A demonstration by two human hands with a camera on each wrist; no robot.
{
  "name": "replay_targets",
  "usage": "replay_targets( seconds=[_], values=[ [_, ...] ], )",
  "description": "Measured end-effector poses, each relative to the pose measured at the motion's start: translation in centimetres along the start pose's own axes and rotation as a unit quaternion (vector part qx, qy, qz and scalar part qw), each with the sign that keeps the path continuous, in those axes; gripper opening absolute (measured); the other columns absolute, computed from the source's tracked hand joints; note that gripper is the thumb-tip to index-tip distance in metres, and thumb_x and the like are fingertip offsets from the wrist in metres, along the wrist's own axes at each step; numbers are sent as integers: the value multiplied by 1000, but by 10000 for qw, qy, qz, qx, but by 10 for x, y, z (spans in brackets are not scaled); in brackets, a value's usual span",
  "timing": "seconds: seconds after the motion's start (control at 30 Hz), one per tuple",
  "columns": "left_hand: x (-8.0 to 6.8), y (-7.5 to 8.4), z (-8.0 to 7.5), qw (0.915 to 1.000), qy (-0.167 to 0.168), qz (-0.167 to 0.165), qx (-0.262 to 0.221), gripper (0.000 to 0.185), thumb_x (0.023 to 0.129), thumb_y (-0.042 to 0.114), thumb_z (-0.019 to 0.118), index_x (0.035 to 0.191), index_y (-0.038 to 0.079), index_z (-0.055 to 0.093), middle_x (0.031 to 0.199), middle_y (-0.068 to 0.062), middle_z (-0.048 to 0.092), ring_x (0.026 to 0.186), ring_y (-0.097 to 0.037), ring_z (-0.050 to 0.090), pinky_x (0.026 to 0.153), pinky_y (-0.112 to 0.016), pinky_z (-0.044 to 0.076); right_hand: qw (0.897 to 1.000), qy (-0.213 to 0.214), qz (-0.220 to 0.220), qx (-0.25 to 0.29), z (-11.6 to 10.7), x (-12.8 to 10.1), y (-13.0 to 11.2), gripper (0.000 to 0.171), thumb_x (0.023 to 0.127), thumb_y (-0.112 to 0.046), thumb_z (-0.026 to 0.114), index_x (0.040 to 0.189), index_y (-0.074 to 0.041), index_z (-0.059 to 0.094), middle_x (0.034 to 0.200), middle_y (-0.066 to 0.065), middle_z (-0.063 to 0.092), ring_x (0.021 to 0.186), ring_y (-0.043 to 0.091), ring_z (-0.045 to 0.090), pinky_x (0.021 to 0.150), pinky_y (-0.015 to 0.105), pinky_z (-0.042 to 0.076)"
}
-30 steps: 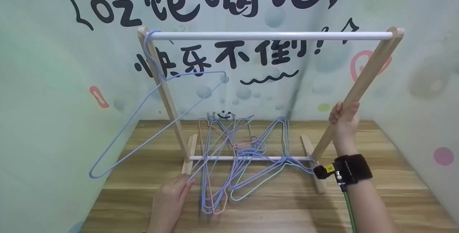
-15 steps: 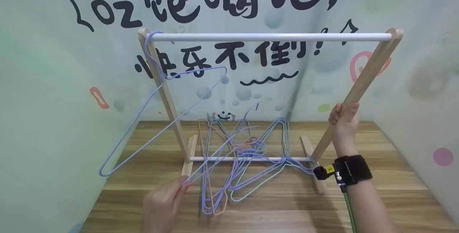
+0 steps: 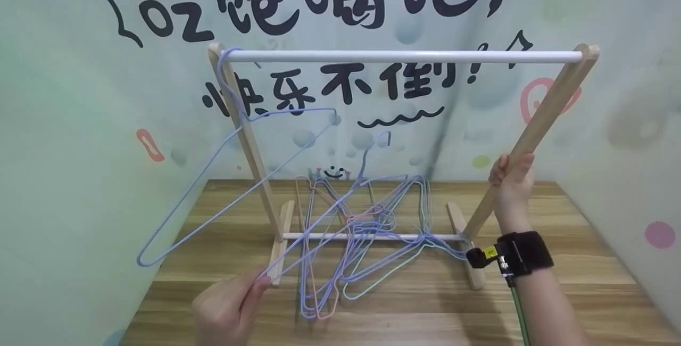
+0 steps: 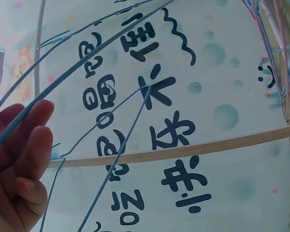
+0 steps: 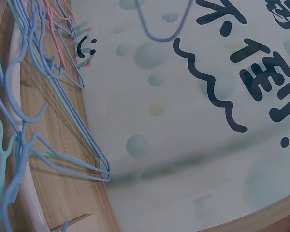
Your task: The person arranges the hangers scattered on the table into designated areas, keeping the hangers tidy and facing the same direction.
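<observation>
Hanger (image 3: 340,199), purple wire, tilts up out of the tangled pile (image 3: 362,239) at rack's foot, hook end raised at 12 o'clock. Left hand (image 3: 226,309) pinches its lower corner w/ curled fingers (image 4: 31,145), at 7 o'clock from pile. Right hand (image 3: 512,181) grips the rack's right wooden leg (image 3: 537,122), at 3 o'clock from pile, fingers wrapped round it. Another purple hanger (image 3: 234,175) hangs from the white top rail (image 3: 404,56) at its left end, tilted toward 8 o'clock. Wooden tabletop (image 3: 558,282) under rack; wall w/ black lettering (image 3: 319,0) behind.
</observation>
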State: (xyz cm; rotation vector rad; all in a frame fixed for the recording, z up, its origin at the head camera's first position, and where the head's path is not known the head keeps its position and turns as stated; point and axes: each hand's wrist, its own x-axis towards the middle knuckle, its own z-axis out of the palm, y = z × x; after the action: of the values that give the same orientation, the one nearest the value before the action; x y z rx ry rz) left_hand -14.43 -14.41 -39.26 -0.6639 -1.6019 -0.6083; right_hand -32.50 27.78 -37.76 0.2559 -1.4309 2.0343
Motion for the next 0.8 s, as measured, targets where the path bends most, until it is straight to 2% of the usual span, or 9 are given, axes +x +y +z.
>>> replay_targets(
  seconds=[0.13, 0.23, 0.47, 0.67, 0.8],
  values=[
    [15, 6, -2, 9990, 439, 12, -26, 44, 92, 25, 51, 61, -4, 61, 44, -1, 45, 34, -7, 30, 32, -14, 26, 9999, 56, 36, 75, -1, 1, 0, 61, 69, -70, 44, 69, -9, 40, 56, 0, 28, 48, 11, 24, 46, 20, 20],
    [23, 10, -3, 9973, 726, -86, 33, 46, 92, 26, 51, 59, -5, 58, 42, -3, 43, 33, -7, 26, 31, -15, 23, 9999, 73, 24, 73, 0, 2, 0, 62, 68, -71, 45, 69, -9, 39, 56, 0, 28, 48, 11, 23, 46, 19, 19],
    [27, 9, -3, 9898, 1291, -594, 137, 46, 90, 28, 54, 61, -8, 58, 42, -7, 47, 31, -10, 32, 30, -16, 26, 9999, 107, -32, -91, 0, 2, 2, 60, 73, -70, 40, 69, -10, 40, 55, -1, 29, 47, 10, 24, 45, 19, 19],
    [25, -1, -4, 9818, 1452, -1173, 340, 44, 89, 28, 56, 67, -9, 60, 48, -12, 55, 33, -13, 43, 35, -12, 35, 9998, 121, 32, -136, 0, 2, 2, 60, 72, -70, 40, 70, -10, 40, 56, 0, 30, 48, 10, 24, 45, 19, 20],
    [24, -8, -7, 9785, 1340, -1525, 351, 37, 89, 22, 56, 74, -10, 62, 55, -13, 60, 35, -14, 47, 40, -11, 40, 9998, 134, 103, -94, 1, 2, 2, 58, 74, -68, 39, 69, -10, 40, 56, -1, 30, 48, 10, 25, 45, 19, 21]
  ],
)
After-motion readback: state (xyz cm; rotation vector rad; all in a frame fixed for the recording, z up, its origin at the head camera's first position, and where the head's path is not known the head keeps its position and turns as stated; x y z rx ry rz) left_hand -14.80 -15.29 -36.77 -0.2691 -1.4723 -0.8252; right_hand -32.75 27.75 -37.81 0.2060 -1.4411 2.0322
